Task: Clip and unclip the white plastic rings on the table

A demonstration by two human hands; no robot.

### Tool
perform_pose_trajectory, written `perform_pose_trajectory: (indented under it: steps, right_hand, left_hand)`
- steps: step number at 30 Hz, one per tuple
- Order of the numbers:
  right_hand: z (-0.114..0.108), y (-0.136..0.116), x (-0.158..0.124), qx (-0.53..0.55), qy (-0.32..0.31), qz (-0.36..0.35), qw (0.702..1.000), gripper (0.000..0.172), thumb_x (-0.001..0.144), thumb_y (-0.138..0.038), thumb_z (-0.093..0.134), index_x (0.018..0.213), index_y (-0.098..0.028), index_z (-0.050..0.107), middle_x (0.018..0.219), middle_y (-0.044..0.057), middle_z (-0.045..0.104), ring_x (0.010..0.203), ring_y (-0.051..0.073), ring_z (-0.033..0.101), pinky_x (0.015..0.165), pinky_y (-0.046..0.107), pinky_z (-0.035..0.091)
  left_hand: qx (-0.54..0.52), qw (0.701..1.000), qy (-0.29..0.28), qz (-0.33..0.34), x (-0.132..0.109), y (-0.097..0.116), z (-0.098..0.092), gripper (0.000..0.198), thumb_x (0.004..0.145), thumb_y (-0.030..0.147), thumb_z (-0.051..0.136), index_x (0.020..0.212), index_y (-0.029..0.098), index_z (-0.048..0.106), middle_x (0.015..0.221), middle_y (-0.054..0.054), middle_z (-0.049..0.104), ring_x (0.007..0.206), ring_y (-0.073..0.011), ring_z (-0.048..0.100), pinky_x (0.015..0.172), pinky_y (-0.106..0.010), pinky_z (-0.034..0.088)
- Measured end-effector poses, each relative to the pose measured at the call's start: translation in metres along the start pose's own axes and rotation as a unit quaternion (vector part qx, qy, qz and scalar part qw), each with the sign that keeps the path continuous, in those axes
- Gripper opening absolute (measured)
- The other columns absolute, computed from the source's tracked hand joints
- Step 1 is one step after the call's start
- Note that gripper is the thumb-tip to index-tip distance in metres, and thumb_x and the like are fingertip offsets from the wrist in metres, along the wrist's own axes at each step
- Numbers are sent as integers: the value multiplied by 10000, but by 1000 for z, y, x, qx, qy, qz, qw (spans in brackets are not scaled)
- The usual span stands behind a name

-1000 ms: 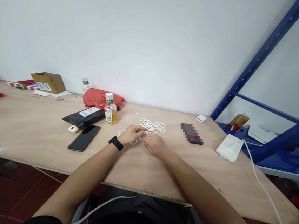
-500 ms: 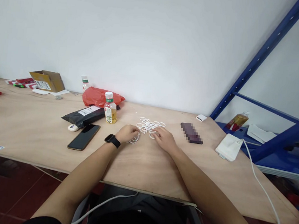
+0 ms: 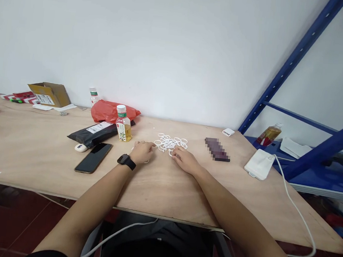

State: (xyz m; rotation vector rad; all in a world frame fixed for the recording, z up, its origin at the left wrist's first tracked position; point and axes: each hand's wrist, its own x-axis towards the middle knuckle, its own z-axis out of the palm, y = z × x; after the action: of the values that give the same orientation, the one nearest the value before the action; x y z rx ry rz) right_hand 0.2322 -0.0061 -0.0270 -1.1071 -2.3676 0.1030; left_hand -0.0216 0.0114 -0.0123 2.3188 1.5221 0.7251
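Note:
Several thin white plastic rings (image 3: 170, 143) lie in a loose pile on the wooden table, between and just beyond my hands. My right hand (image 3: 185, 161) is at the near right side of the pile, its fingers closed at the edge of one white ring (image 3: 170, 153). To the left, my left hand (image 3: 141, 152), with a black watch (image 3: 126, 161) on its wrist, rests low over the table with fingers stretched toward the pile. Parts of other white rings peek out beneath that hand, which hides most of them.
Left of my hands are a drink bottle (image 3: 124, 124), a black parcel (image 3: 93, 134), a red plastic bag (image 3: 109, 111) and a phone (image 3: 93, 158). On the right lie a pixelated dark object (image 3: 217, 149) and a white power bank (image 3: 259, 164) with a cable. Blue shelving (image 3: 296, 120) stands at the right.
My right hand has shifted slightly left and nearer me, with a ring at its fingertips. My left hand has moved left and now covers more of the rings under it. The view has turned slightly.

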Motion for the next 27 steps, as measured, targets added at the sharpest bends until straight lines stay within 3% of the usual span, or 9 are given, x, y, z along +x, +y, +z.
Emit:
perform_pose_trajectory:
  steps: [3,5,8,13,15,18,23,27]
  right_hand:
    - [-4,-14,2,-3,24,-41,999,123,965,-233,478,964,-210,599,974,53,646,917,176,594,807,300,474]
    - [-4,-24,4,-13,29,-88,996,159,982,-249,447,1011,-207,598,981,66,661,927,185,602,824,314,476]
    - [-1,-35,6,-41,32,-168,984,190,988,-270,434,1028,-190,602,993,90,670,960,204,605,855,338,480]
    - [-3,-36,6,-68,17,-224,972,227,973,-342,459,894,-190,609,935,97,663,930,224,594,842,370,489]
    - [-5,-35,5,-63,15,-228,971,224,973,-324,451,882,-192,608,921,96,659,907,224,591,835,377,491]
    - [-7,-35,4,-26,28,-212,977,195,974,-249,424,965,-198,612,937,86,660,912,215,594,835,367,494]
    - [-8,-33,3,12,147,-92,985,197,966,-236,449,1093,-224,601,1042,91,644,969,213,592,834,352,489]
    - [-8,-30,4,-34,84,-107,990,210,981,-231,413,1038,-204,613,949,78,656,865,193,593,762,316,462]
  left_hand:
    - [-157,987,17,22,1,12,7,344,832,296,533,1098,167,708,932,-71,737,901,-229,647,868,-326,448]
    - [-279,960,-15,27,2,19,12,367,878,385,486,1011,146,732,910,-67,736,854,-208,656,831,-306,477]
    - [-357,931,-73,25,2,25,17,410,838,481,559,860,123,757,888,-78,735,875,-224,656,885,-344,478]
    - [-453,876,-163,31,0,25,15,554,733,536,711,1112,133,713,1075,-96,716,1098,-255,597,1051,-414,378]
    - [-479,859,-176,27,0,25,14,627,723,515,737,1217,136,655,1082,-92,706,1073,-229,600,1023,-388,395]
    - [-504,850,-154,14,0,24,13,753,732,452,758,1366,128,512,918,-53,696,860,-159,616,855,-317,456]
    - [-499,859,-96,57,-2,27,19,798,754,340,759,1420,108,387,728,29,577,676,-89,522,674,-233,402]
    - [-492,861,-104,77,-4,31,26,768,772,324,736,1415,114,374,688,50,531,649,-83,497,645,-228,382]
